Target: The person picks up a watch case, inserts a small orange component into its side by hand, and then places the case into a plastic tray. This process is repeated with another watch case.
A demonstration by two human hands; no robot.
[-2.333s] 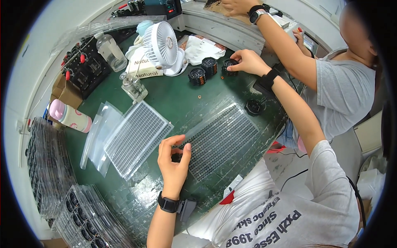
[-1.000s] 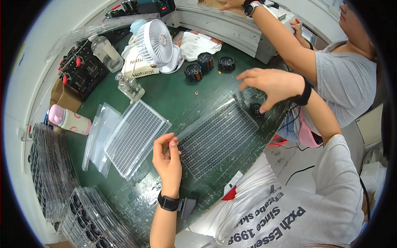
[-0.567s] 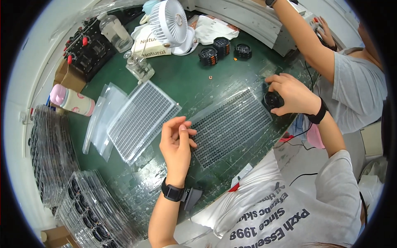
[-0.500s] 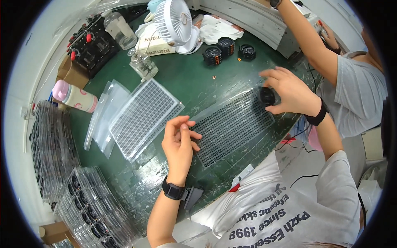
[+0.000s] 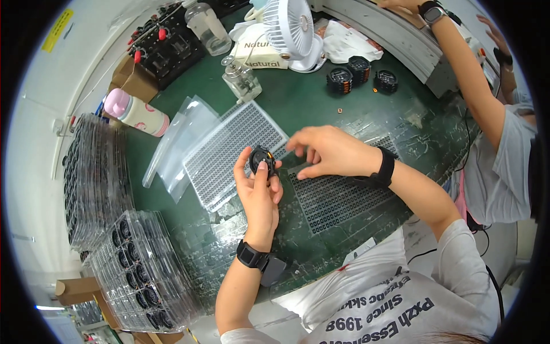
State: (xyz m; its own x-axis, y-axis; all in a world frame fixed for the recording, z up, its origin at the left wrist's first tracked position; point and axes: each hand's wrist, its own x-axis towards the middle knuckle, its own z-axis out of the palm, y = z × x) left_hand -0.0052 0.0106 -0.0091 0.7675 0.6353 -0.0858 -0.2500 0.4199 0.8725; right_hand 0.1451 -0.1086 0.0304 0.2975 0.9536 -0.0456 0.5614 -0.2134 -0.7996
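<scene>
My left hand [image 5: 258, 200] is closed on a round black watch case [image 5: 259, 166] with orange marks on its edge, the thumb pressed on its face. Just to the right, my right hand [image 5: 341, 150] is turned toward the case with its fingers bent and thumb apart, and nothing shows between them. Below the right hand and wrist lies a clear sheet with rows of small black pieces [image 5: 326, 209]. Further left is a white-edged sheet with a dense grid of small pieces [image 5: 229, 155], lying on clear film.
Stacked clear trays with round black parts [image 5: 137, 275] stand at the left. Several watch cases [image 5: 358, 71], a white fan [image 5: 289, 28], a glass bottle [image 5: 240, 80] and a pink-lidded bottle [image 5: 137, 112] sit on the green table. A co-worker's arm [image 5: 467, 69] reaches in at right.
The round black case was in my right hand over the sheet's right end; now my left hand holds one. My right hand has moved left, empty. The whole view has shifted.
</scene>
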